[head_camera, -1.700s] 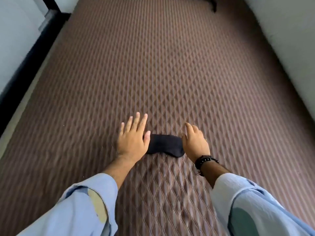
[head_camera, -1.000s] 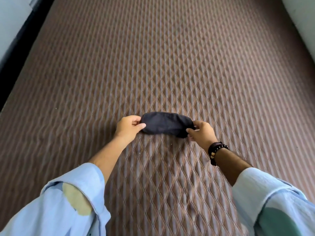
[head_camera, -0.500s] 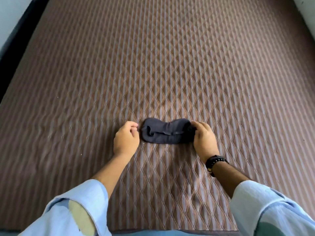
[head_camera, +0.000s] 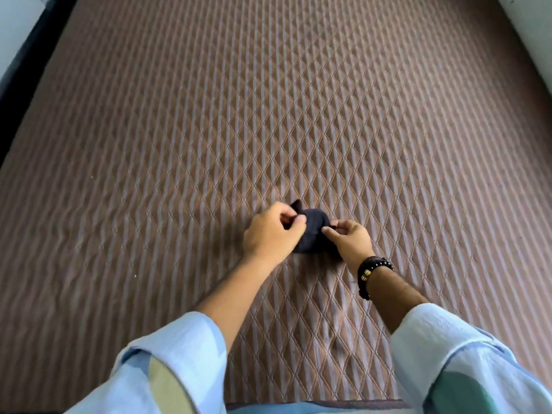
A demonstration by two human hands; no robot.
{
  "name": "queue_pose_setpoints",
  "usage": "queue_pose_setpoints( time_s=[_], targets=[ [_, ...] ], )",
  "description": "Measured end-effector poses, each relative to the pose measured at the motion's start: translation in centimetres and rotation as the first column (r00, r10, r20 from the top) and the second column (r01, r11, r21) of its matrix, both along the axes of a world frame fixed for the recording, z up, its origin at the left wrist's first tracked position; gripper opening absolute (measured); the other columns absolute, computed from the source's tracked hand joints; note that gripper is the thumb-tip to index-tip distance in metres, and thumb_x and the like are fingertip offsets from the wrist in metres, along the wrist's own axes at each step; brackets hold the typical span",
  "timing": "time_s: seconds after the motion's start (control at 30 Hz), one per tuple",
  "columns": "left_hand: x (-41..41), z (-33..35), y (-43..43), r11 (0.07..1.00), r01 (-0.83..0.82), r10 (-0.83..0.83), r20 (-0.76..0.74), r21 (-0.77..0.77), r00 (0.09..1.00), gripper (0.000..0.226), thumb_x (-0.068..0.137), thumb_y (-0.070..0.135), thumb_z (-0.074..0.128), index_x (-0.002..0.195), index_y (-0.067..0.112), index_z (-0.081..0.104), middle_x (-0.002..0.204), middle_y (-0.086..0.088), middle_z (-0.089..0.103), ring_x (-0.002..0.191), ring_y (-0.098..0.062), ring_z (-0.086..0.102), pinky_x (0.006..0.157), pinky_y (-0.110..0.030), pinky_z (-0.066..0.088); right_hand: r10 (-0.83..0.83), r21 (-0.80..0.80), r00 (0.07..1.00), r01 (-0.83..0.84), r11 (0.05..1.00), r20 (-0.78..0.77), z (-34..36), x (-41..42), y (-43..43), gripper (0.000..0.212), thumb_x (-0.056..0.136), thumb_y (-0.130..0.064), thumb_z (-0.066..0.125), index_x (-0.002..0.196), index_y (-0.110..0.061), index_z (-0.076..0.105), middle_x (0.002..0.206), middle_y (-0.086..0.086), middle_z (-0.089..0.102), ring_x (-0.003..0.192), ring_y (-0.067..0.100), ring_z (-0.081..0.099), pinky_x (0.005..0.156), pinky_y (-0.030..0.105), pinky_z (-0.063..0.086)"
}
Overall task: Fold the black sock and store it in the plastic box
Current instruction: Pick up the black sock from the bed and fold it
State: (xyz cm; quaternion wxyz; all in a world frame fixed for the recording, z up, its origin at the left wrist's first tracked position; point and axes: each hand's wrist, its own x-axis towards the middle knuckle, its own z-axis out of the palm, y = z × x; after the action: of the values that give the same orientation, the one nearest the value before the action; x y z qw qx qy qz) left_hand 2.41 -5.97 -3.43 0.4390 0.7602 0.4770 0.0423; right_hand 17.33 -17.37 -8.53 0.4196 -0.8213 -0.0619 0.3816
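The black sock (head_camera: pixel 313 233) is bunched into a short folded bundle on the quilted brown mattress (head_camera: pixel 268 115). My left hand (head_camera: pixel 270 234) pinches its left side, with a small dark tip of fabric sticking up behind my fingers. My right hand (head_camera: pixel 349 240), with a dark bead bracelet on the wrist, pinches the sock's right edge. Both hands cover part of the sock. No plastic box is in view.
The mattress stretches far ahead and to both sides. A black frame edge (head_camera: pixel 21 85) and a pale wall run along the left. A white wall (head_camera: pixel 531 31) borders the far right. The mattress's near edge (head_camera: pixel 313 404) lies just below my light blue sleeves.
The sock lay stretched out flat between my hands; now my hands have come together and the sock is folded into a shorter, thicker bundle.
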Motion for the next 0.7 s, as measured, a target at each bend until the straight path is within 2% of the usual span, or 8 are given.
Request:
queue_pose_setpoints(
  time_s=[0.1,0.23,0.33,0.43,0.53,0.6,0.63,0.7],
  targets=[
    [1.3,-0.4,-1.4,0.956,0.156,-0.109,0.195,-0.248,0.975,0.030,0.098,0.043,0.055,0.115,0.026,0.073,0.116,0.009,0.076,0.113,-0.009,0.069,0.095,-0.031,0.054,0.027,0.011,0.997,-0.026,1.000,-0.071,0.5,0.3,-0.1,0.014,0.098,-0.017,0.059,0.103,-0.008,0.069,0.097,0.010,0.074,0.087,0.022,0.068,0.079,0.033,0.058],
    [0.0,-3.0,-1.9,0.992,-0.020,0.014,0.050,0.125,0.999,0.021,0.100,0.027,0.061,0.117,0.025,0.073,0.126,0.005,0.063,0.115,-0.017,0.063,0.098,-0.031,0.052,-0.071,0.056,0.978,0.083,0.995,-0.195,1.3,0.5,0.1,0.041,0.104,-0.041,0.039,0.087,-0.016,0.067,0.084,0.000,0.065,0.075,0.015,0.055,0.069,0.028,0.043],
    [-0.5,-3.8,-2.6,0.997,0.005,0.005,-0.114,0.081,0.993,0.027,0.093,0.040,0.070,0.120,0.038,0.065,0.128,0.009,0.056,0.107,-0.019,0.066,0.088,-0.039,0.059,0.101,-0.032,0.986,-0.106,0.994,-0.131,1.6,0.1,1.0,0.065,0.084,-0.073,0.053,0.103,-0.014,0.070,0.099,0.000,0.071,0.091,0.018,0.065,0.084,0.036,0.051],
    [0.3,-3.3,-3.0,0.997,0.050,-0.041,-0.145,0.056,0.989,0.032,0.091,0.038,0.073,0.121,0.038,0.061,0.129,0.006,0.060,0.107,-0.022,0.067,0.088,-0.041,0.059,0.120,-0.100,0.993,-0.120,0.988,-0.005,1.8,-0.5,1.1,0.044,0.088,-0.050,0.066,0.103,-0.009,0.069,0.100,0.005,0.073,0.096,0.025,0.070,0.089,0.041,0.057],
    [1.3,-1.5,-3.6,0.942,-0.209,0.189,-0.101,-0.262,0.977,0.053,0.092,0.046,0.071,0.137,0.024,0.053,0.133,-0.002,0.064,0.117,-0.026,0.065,0.097,-0.040,0.055,-0.057,0.053,0.980,0.068,0.996,-0.190,3.1,-1.2,-0.6,0.027,0.096,-0.028,0.063,0.112,-0.007,0.064,0.109,0.012,0.072,0.095,0.027,0.070,0.087,0.043,0.059],
    [1.6,0.8,-4.8,0.728,-0.291,0.294,-0.101,-0.621,0.951,0.058,0.091,0.056,0.069,0.133,0.018,0.057,0.128,-0.005,0.069,0.115,-0.027,0.068,0.098,-0.045,0.057,-0.153,0.219,0.928,0.236,0.947,-0.339,5.1,-1.9,-2.7,0.026,0.097,-0.019,0.062,0.118,-0.003,0.060,0.115,0.018,0.071,0.098,0.032,0.070,0.088,0.049,0.059],
    [2.0,2.2,-5.6,0.638,-0.257,0.296,-0.077,-0.726,0.952,0.054,0.091,0.056,0.070,0.128,0.017,0.062,0.120,-0.007,0.074,0.109,-0.027,0.072,0.093,-0.043,0.060,-0.182,0.271,0.913,0.291,0.917,-0.364,6.5,-2.1,-3.8,0.027,0.097,-0.015,0.062,0.120,-0.002,0.059,0.118,0.021,0.070,0.100,0.034,0.070,0.087,0.051,0.059],
    [3.1,5.0,-7.3,0.587,-0.197,0.344,0.021,-0.785,0.939,0.039,0.098,0.037,0.068,0.128,0.011,0.066,0.103,-0.008,0.078,0.093,-0.023,0.075,0.073,-0.033,0.063,-0.212,0.325,0.905,0.339,0.883,-0.368,9.3,-2.3,-6.0,0.028,0.097,-0.009,0.061,0.123,0.001,0.058,0.120,0.025,0.069,0.100,0.034,0.070,0.077,0.043,0.062]
  ],
)
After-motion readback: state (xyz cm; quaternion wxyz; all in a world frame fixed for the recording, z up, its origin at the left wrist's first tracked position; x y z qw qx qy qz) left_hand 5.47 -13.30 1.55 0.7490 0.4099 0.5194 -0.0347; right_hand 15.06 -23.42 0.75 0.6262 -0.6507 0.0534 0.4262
